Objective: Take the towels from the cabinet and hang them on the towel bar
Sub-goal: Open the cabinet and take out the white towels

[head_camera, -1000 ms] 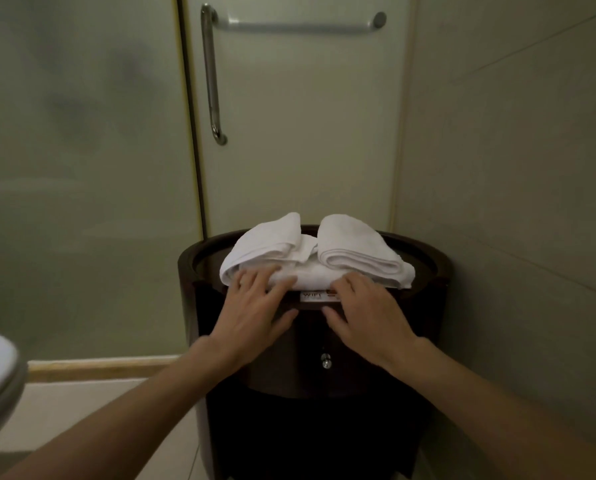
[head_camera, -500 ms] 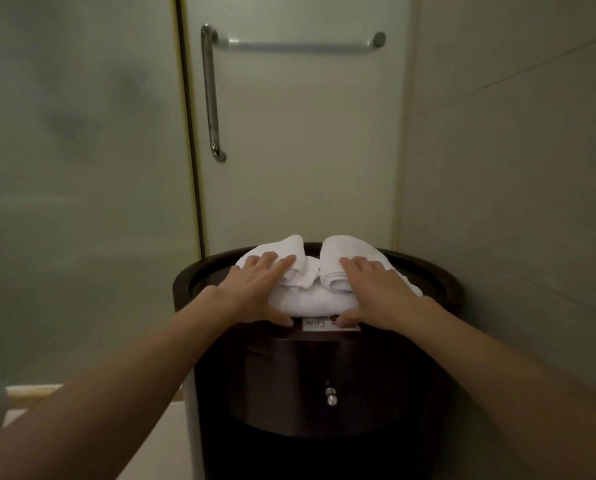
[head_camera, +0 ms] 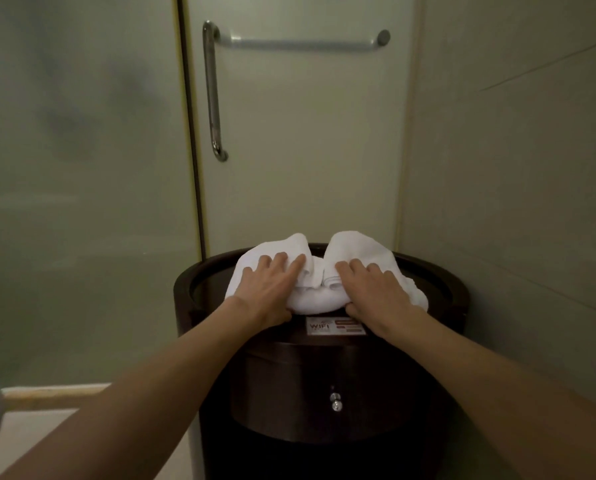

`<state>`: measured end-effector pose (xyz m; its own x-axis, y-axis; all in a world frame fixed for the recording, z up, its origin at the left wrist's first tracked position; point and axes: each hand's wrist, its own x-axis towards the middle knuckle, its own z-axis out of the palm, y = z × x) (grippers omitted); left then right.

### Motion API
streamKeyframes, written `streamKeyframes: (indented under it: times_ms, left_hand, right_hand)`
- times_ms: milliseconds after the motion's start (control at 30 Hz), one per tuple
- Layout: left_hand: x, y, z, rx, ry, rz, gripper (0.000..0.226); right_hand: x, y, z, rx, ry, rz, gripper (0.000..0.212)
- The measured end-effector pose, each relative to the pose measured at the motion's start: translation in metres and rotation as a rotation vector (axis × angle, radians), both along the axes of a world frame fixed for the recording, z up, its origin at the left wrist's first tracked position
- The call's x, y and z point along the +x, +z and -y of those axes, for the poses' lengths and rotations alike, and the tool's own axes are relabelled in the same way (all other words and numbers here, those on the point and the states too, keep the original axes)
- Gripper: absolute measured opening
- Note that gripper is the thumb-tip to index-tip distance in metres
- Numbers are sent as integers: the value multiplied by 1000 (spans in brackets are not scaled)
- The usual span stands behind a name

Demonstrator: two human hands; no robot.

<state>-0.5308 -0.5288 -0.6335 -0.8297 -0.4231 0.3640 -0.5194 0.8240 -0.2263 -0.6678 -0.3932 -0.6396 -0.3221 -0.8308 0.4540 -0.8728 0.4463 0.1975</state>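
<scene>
- Your left hand lies palm down on the left roll of the white towels, fingers spread over the top and thumb tucked under the front edge; it is closing on the cloth but has not lifted it.
- Your right hand lies the same way on the right roll, fingers over the top, thumb at the lower front fold. Both hands grip the pile loosely from above and in front.
- The towels rest on top of the round dark cabinet, inside its raised rim, two rolls side by side on a folded layer.
- A small WIFI card lies on the cabinet top just in front of the pile, touching or nearly touching your right thumb.
- A drawer knob shows on the cabinet front below; the drawer looks closed.
- Step in hand, as judged: securing the pile for the lift. Nothing is hung yet.
- The towel bar runs across the glass door well above and behind the cabinet, bare, with a vertical door handle at its left end.
- The next move calls for a firm pinch under the bottom layer, so the rolls do not slide off, then a lift clear of the rim and up to the bar.
</scene>
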Motion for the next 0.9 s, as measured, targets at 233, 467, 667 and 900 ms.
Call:
streamKeyframes:
  times_ms: [233, 467, 667, 900]
  left_hand:
    - [-4, -7, -7, 3, 44, -94, 89]
    - [-10, 10, -1, 33, 10, -204, 62]
    - [-7, 66, -5, 78, -15, -123, 59]
    - [0, 176, -20, 159, -35, -28, 55]
  right_hand:
    - [0, -4, 0, -74, 15, 30, 51]
    - [-1, 18, 3, -68, 35, 78, 55]
    - [2, 72, -4, 11, 33, 124, 52]
    - [7, 177, -21, 79, 46, 236, 49]
